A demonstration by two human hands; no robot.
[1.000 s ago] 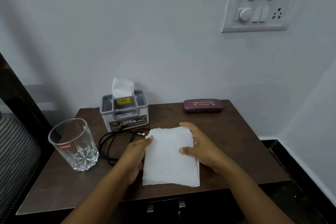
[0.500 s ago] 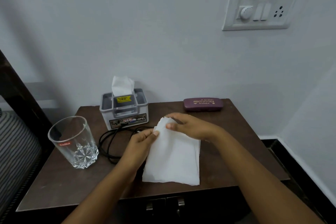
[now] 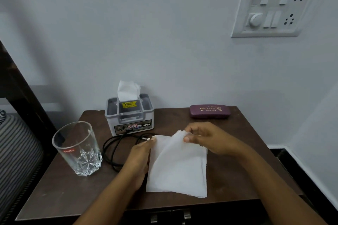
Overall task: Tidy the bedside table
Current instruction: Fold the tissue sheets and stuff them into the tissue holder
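Observation:
A white tissue (image 3: 178, 166) lies near the front of the dark wooden bedside table (image 3: 237, 179). My right hand (image 3: 206, 138) pinches its far corner between thumb and fingers and lifts that corner off the table. My left hand (image 3: 140, 159) rests along the tissue's left edge, fingertips on its far left corner. Behind my left hand a black cable (image 3: 113, 150) lies coiled. A grey tissue box (image 3: 129, 115) with a tissue sticking out stands at the back.
A clear drinking glass (image 3: 77, 149) stands upright at the table's left. A maroon spectacle case (image 3: 210, 112) lies at the back right by the wall. A striped mattress (image 3: 16, 151) and dark bed frame are on the left. A switch panel (image 3: 274, 5) hangs on the wall.
My right hand moved from lying flat on the tissue to its far edge, pinched a corner and raised it. My left hand stayed at the left edge.

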